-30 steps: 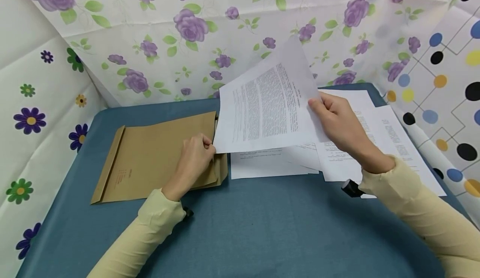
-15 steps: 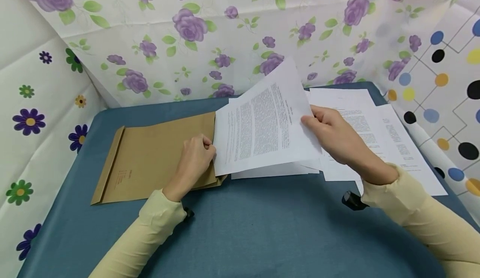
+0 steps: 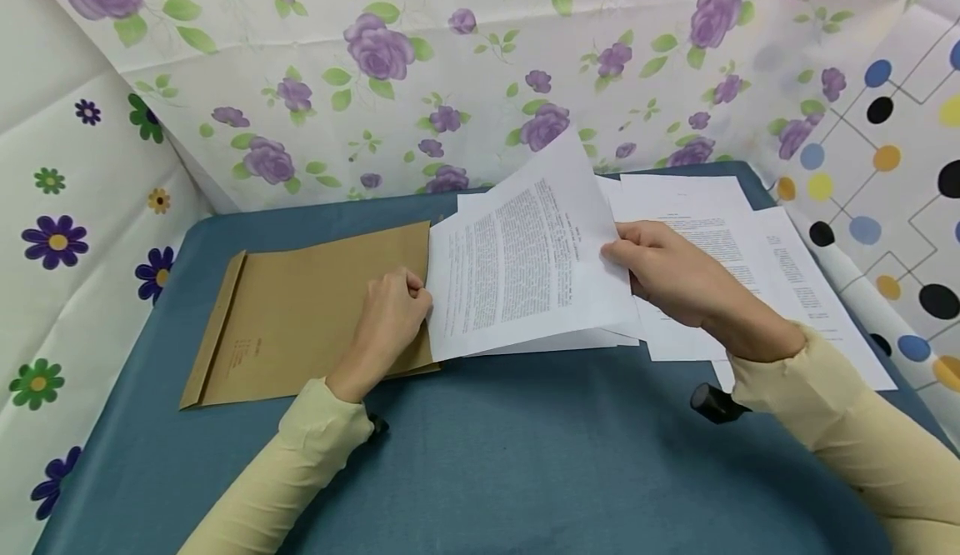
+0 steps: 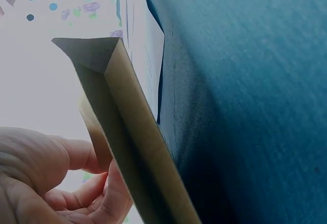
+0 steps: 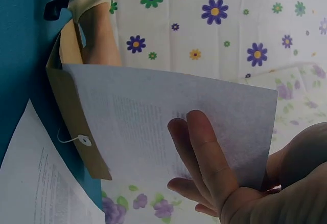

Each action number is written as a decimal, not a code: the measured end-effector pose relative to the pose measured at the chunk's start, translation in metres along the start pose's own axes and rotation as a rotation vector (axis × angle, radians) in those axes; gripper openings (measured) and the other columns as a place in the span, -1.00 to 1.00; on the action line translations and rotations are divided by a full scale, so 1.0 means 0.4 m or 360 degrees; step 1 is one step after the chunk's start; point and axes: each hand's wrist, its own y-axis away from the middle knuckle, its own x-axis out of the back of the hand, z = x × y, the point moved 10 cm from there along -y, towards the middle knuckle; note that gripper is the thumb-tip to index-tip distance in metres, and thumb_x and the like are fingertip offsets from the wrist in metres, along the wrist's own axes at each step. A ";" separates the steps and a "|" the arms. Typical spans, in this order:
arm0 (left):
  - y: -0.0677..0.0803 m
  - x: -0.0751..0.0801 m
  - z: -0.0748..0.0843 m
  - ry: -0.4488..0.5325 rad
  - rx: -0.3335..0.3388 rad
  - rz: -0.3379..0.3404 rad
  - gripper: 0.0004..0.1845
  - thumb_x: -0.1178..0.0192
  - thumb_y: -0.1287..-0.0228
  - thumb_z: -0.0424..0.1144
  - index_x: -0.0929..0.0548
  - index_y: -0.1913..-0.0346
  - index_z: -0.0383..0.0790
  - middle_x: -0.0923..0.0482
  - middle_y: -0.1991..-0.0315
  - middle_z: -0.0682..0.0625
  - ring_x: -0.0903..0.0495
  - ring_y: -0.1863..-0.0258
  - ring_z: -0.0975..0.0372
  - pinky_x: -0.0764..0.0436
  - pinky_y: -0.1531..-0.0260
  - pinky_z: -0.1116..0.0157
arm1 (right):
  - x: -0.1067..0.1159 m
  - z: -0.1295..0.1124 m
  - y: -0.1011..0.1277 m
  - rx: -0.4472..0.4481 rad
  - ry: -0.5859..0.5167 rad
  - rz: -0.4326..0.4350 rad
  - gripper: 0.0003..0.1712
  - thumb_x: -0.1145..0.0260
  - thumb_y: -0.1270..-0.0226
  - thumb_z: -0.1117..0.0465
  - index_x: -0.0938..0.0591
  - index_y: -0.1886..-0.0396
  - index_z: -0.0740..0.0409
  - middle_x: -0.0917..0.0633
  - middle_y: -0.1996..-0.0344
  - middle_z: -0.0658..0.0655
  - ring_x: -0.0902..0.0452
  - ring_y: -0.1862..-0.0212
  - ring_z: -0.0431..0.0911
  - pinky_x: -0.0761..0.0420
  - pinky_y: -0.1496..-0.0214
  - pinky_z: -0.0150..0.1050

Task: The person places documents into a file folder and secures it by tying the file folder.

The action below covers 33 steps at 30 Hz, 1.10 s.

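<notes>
My right hand (image 3: 678, 276) pinches a printed sheet (image 3: 525, 267) by its right edge, thumb on top and fingers (image 5: 204, 152) flat underneath. The sheet hangs tilted, its far corner raised, its left edge down at the mouth of the envelope (image 3: 300, 313). My left hand (image 3: 390, 317) rests on the envelope's right end, fingers curled at the opening; the left wrist view shows the thumb (image 4: 66, 152) gripping the lifted brown flap (image 4: 127, 132), so the mouth stands open.

To do this well I judge the sheet's leading edge should go in flat and square to the mouth, low enough to slide under the raised flap. The left hand should hold the opening wide, and the right should push from the trailing edge without letting the paper buckle.

The envelope lies on the left half of the blue surface (image 3: 487, 455), its long side running toward the left edge. I cannot tell whether anything is in it, or whether the sheet's edge has entered. A string-and-button clasp (image 5: 82, 140) shows on its underside.

More printed pages (image 3: 720, 247) lie spread loose toward the far right corner, partly under the held sheet.
</notes>
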 end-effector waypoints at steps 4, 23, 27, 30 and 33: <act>0.002 -0.001 0.002 -0.0013 -0.0003 -0.0012 -0.86 -0.12 -0.32 -0.41 -0.65 0.19 -0.39 -0.63 0.27 -0.17 -0.60 0.39 0.07 -0.57 0.42 0.25 | -0.005 0.019 -0.016 0.0008 -0.0037 0.0021 -0.47 0.17 -0.67 0.26 -0.34 -0.45 0.48 -0.50 -0.34 0.36 -0.69 -0.05 0.00 -0.69 0.03 -0.21; 0.008 0.015 0.010 -0.0034 -0.0026 0.0015 -0.88 -0.11 -0.31 -0.43 -0.65 0.21 -0.39 -0.62 0.32 -0.17 -0.56 0.47 0.08 -0.52 0.48 0.26 | -0.002 0.105 -0.111 -0.0014 0.0126 0.0071 -0.71 -0.19 -0.58 0.26 -0.46 0.36 0.36 -0.66 0.44 0.26 -0.63 0.50 0.06 -0.70 0.31 -0.14; 0.010 0.016 0.011 -0.0026 -0.0021 0.0010 -0.87 -0.11 -0.32 -0.42 -0.65 0.21 -0.38 -0.62 0.32 -0.17 -0.57 0.46 0.08 -0.52 0.47 0.26 | -0.010 0.098 -0.136 0.0026 0.0257 0.0106 -0.64 -0.24 -0.52 0.34 -0.38 0.53 0.28 -0.54 0.67 0.19 -0.66 0.57 0.13 -0.73 0.33 -0.12; 0.012 0.018 0.013 -0.0026 -0.0025 0.0008 -0.87 -0.10 -0.32 -0.42 -0.64 0.21 -0.37 -0.62 0.32 -0.16 -0.56 0.47 0.09 -0.51 0.48 0.26 | -0.036 0.097 -0.163 0.0034 0.0292 0.0080 -0.71 -0.24 -0.50 0.37 -0.46 0.49 0.32 -0.56 0.67 0.19 -0.68 0.57 0.11 -0.73 0.34 -0.12; 0.014 0.019 0.017 -0.0029 -0.0038 0.0008 -0.87 -0.09 -0.31 -0.42 -0.64 0.22 -0.37 -0.61 0.33 -0.16 -0.54 0.49 0.09 -0.50 0.49 0.26 | -0.064 0.106 -0.191 0.0000 0.0281 0.0050 -0.80 -0.24 -0.49 0.38 -0.55 0.40 0.37 -0.61 0.62 0.20 -0.68 0.58 0.04 -0.74 0.35 -0.11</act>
